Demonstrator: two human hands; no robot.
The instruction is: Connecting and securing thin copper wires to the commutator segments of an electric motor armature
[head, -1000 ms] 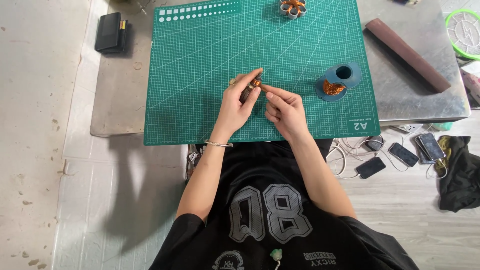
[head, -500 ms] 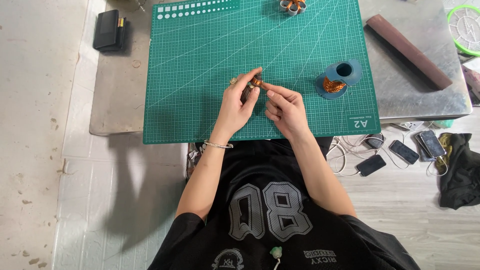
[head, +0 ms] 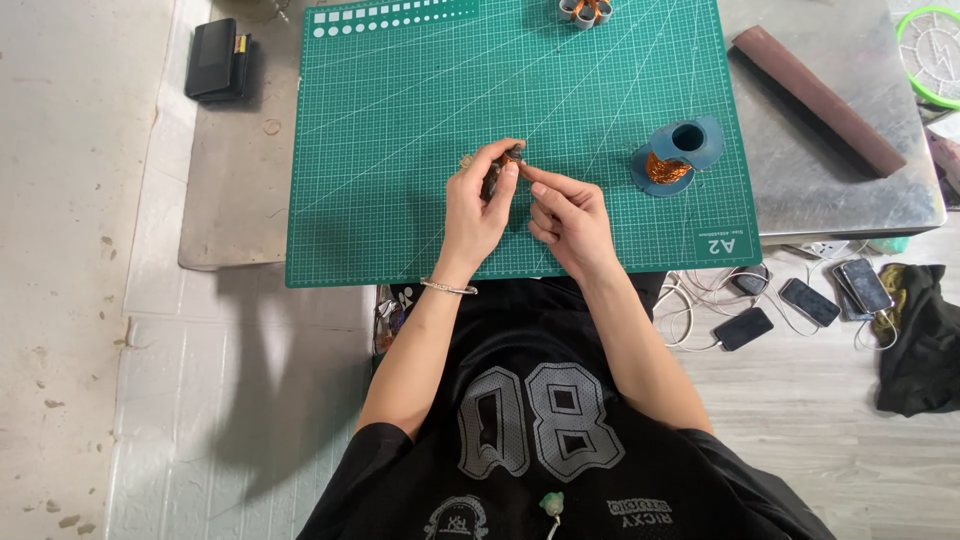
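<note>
Beside wire spool (head: 672, 158), both hands (head: 478, 205) (head: 568, 215) pinching small coil (head: 508, 158), green mat (head: 400, 150)

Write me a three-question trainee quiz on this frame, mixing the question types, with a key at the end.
1. True or false: the left hand and the right hand both pinch one small coppery piece above the green cutting mat.
2. Where does the blue spool of copper wire lie?
A. Off the mat, on the metal table
B. On the mat, right of the hands
C. In the left hand
3. Fill in: a bracelet sits on the ____ wrist.

Key: 1 true; 2 B; 3 left.
</note>
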